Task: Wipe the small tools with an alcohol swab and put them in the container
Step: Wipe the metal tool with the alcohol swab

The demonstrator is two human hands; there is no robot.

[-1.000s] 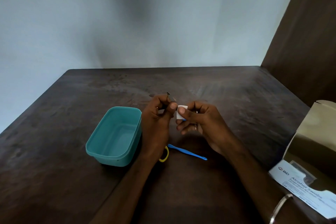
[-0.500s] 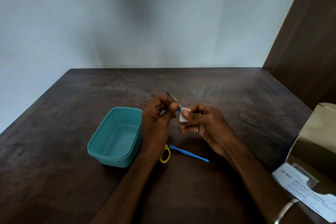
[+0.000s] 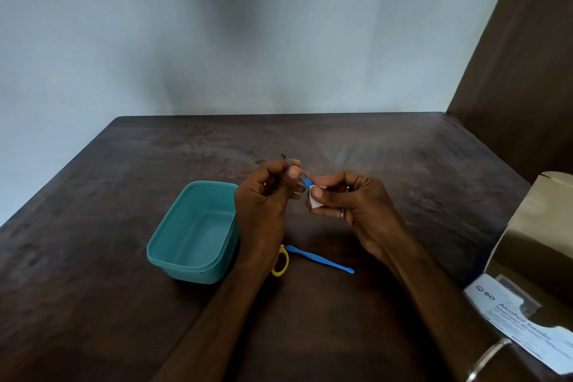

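Left hand (image 3: 263, 201) pinches small tool (image 3: 305, 182) above the table (image 3: 403, 164), presenting its blue end to alcohol swab (image 3: 315, 200) pinched in right hand (image 3: 356, 208), probably for wiping, with teal container (image 3: 173, 253) just left, seemingly empty, handy for drop-off.

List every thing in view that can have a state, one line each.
Teal container: open, nothing visible inside.
Small tool: held in left hand, off the table.
Swab: pinched in right hand, against the tool.
Blue stick: lying on table.
Swab box: open.
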